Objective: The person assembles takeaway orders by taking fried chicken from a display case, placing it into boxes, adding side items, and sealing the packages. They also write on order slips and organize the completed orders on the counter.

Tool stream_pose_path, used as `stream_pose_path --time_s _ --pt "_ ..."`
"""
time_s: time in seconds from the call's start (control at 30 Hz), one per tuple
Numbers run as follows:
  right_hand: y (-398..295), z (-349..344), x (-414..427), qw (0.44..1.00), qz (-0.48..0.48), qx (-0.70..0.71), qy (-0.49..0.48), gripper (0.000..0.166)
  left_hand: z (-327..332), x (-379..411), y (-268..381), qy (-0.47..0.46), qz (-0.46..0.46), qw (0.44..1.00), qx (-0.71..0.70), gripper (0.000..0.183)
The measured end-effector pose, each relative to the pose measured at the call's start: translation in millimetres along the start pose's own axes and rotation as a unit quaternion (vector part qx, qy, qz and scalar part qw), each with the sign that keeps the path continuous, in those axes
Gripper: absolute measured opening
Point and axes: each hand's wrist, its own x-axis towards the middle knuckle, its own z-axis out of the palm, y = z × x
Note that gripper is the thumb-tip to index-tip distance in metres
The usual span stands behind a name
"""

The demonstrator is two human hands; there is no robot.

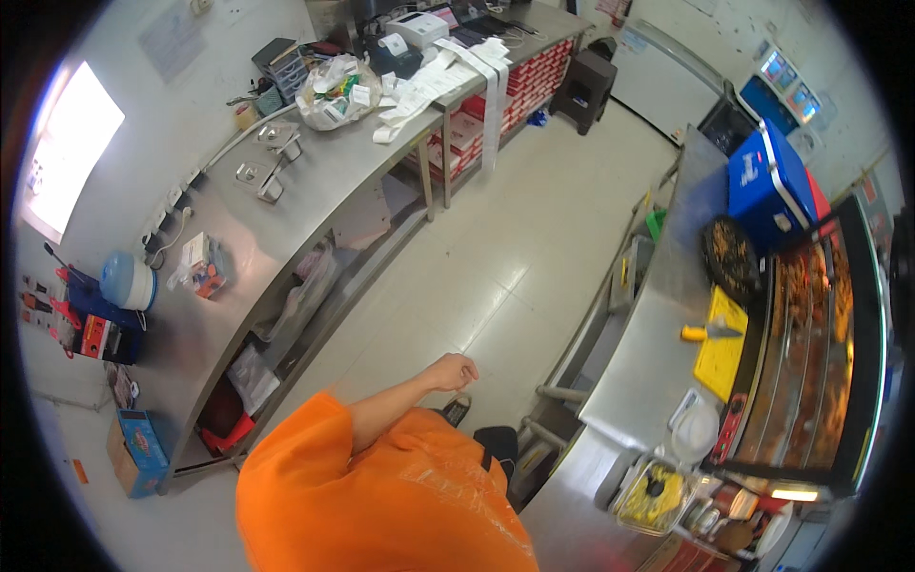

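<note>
My left hand, at the end of a bare forearm and an orange sleeve, hangs over the tiled floor with its fingers curled in. Nothing shows in it, and it touches nothing. My right hand is out of view. To the right runs a stainless-steel counter. On it, a knife with a yellow handle lies across a yellow cutting board. Beside the board stands a glass-fronted food display cabinet with browned food inside. Nearer me is a clear tray of yellow food with a dark utensil in it.
Along the left, a steel bench holds lidded metal containers and a stuffed plastic bag. Long paper strips hang off the far bench. A stool, a white chest and a blue cooler box stand farther off.
</note>
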Motion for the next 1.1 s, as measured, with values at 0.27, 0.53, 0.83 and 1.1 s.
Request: stream_pose_path --time_s 0.27,0.53,0.83,1.1 --pt "-81 101 134 0.982 0.086 -0.087 -0.142 0.044 -33 174 70 -0.002 0.095 0.985 -0.146 0.022" --pt "-176 152 299 0.907 0.125 -0.292 -0.275 0.04 -281 314 126 0.218 0.026 0.962 -0.161 0.023" --pt "-604 376 517 0.966 -0.173 -0.069 -0.181 0.02 -619 366 85 0.582 -0.003 0.799 -0.154 0.036" --pt "-708 592 477 0.891 -0.165 -0.161 -0.391 0.019 -859 495 40 0.762 -0.053 0.645 -0.03 0.071"
